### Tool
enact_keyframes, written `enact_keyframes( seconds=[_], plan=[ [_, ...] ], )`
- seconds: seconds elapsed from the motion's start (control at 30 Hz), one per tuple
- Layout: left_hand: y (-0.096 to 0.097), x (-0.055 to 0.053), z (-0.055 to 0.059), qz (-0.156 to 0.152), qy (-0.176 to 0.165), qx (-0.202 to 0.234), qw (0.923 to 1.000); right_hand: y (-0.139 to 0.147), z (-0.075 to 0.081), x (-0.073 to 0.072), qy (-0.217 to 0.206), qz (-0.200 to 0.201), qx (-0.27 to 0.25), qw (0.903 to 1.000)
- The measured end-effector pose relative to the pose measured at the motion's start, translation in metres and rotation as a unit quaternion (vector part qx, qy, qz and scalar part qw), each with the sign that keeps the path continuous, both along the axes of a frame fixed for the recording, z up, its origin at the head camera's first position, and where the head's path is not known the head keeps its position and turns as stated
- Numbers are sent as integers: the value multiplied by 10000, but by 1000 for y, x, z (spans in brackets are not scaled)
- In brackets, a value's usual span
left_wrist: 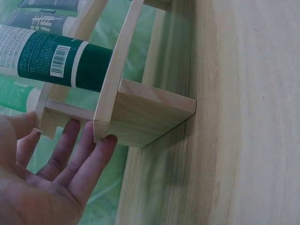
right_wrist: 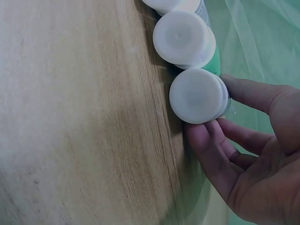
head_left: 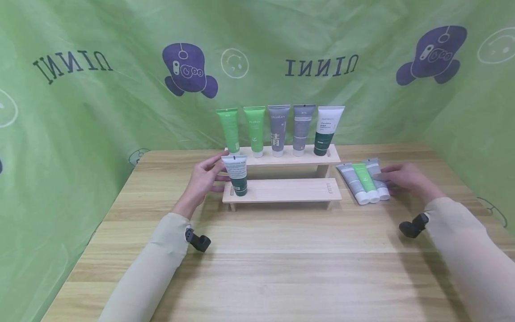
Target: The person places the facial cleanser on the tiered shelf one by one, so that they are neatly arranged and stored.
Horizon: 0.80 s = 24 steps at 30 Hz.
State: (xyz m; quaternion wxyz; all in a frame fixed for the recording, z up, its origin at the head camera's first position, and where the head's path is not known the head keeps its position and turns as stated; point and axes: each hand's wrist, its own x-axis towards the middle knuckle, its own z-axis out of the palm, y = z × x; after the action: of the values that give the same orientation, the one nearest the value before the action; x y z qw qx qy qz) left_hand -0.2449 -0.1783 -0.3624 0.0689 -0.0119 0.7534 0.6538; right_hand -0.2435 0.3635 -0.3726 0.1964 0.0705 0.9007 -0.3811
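My left hand (head_left: 204, 178) is at the left end of the two-tier wooden stand (head_left: 281, 191). In the left wrist view its fairly straight fingers (left_wrist: 89, 161) touch the lower shelf's edge, and the thumb lies by the upper shelf. Next to that hand, a white and dark green tube (head_left: 236, 175) stands cap down on the lower shelf. On the right, my right hand (head_left: 406, 176) pinches the outermost grey tube (head_left: 376, 172) of three lying tubes. In the right wrist view, that tube's white cap (right_wrist: 196, 96) sits between thumb and fingers. A green tube (head_left: 365, 178) and another grey tube (head_left: 352, 182) lie alongside.
On the upper shelf stand two green tubes (head_left: 228, 127) (head_left: 255, 129), two grey tubes (head_left: 278, 127) (head_left: 303, 127) and a white and dark green tube (head_left: 327, 127). A green printed curtain (head_left: 257, 31) hangs behind the wooden table (head_left: 273, 268).
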Motion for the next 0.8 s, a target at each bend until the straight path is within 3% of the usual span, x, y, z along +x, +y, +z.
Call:
enact_keyframes(
  seconds=[0.8],
  plan=[
    [-1,0,0,31,-47,0,10000,-2,5,-5,-122,153,24,9998]
  ],
)
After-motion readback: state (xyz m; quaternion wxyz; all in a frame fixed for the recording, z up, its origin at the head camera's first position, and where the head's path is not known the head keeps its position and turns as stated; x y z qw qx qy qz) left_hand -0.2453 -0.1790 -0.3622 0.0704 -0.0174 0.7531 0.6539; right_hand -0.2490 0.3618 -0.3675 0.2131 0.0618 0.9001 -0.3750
